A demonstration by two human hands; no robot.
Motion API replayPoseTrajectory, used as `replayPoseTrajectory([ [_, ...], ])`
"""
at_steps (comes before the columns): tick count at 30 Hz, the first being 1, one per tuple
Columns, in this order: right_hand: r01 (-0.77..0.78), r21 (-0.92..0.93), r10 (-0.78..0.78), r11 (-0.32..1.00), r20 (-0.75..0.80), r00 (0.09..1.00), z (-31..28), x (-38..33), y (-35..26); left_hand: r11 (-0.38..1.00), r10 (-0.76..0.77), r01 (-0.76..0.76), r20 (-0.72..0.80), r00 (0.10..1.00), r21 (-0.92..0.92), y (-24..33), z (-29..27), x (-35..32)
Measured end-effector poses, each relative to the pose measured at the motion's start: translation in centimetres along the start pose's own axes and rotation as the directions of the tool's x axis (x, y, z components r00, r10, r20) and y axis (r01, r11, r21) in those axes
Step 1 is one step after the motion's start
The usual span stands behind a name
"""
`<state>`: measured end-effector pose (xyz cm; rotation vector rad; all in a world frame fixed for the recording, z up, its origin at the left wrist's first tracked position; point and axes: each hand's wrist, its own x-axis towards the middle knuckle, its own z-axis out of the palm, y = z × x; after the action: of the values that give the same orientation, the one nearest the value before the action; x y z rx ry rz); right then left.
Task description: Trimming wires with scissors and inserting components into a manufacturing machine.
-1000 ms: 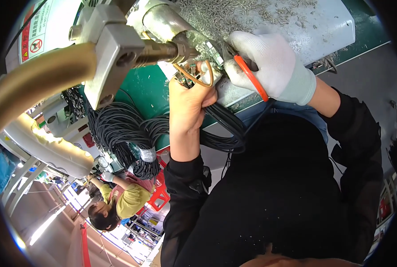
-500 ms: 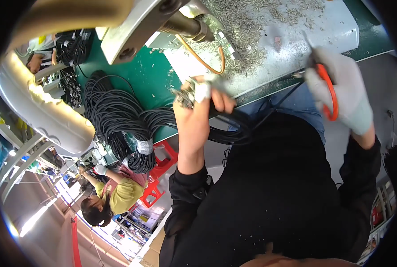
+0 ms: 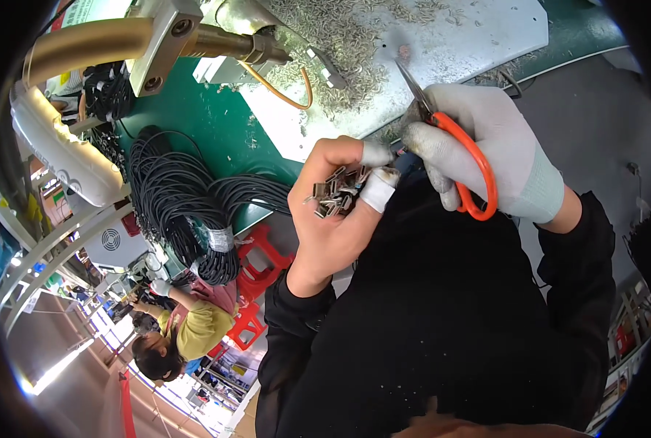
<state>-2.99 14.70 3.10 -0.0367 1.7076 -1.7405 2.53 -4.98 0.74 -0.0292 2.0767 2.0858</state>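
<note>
And here's the gloved right hand, gripping orange-handled scissors, blades angled far and left! Just beside it, the left hand, thumb and fingertip covered in white, cradles a cluster of small metal pieces. Farther off, metal scraps litter a white plate on the green table; black cable lies coiled at left.
</note>
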Motion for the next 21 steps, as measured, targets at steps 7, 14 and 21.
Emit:
replayPoseTrajectory([
  [7, 0.024, -0.055, -0.022, 0.998, 0.045, 0.999, -0.9, -1.4, 1.1, 0.993, -0.118, 0.119, 0.047, 0.992, -0.015, 1.2, 1.4, 0.2],
  [14, 0.514, -0.53, -0.569, 0.675, 0.069, 0.819, -1.7, -1.6, 2.2, 0.953, -0.058, 0.142, 0.3, 0.952, -0.266, 0.5, 1.0, 1.0],
  [21, 0.478, -0.547, -0.55, 0.688, 0.036, 0.834, -1.5, -1.3, 2.6, 0.99, 0.143, -0.143, 0.097, 0.985, -0.014, 0.5, 2.3, 0.6],
])
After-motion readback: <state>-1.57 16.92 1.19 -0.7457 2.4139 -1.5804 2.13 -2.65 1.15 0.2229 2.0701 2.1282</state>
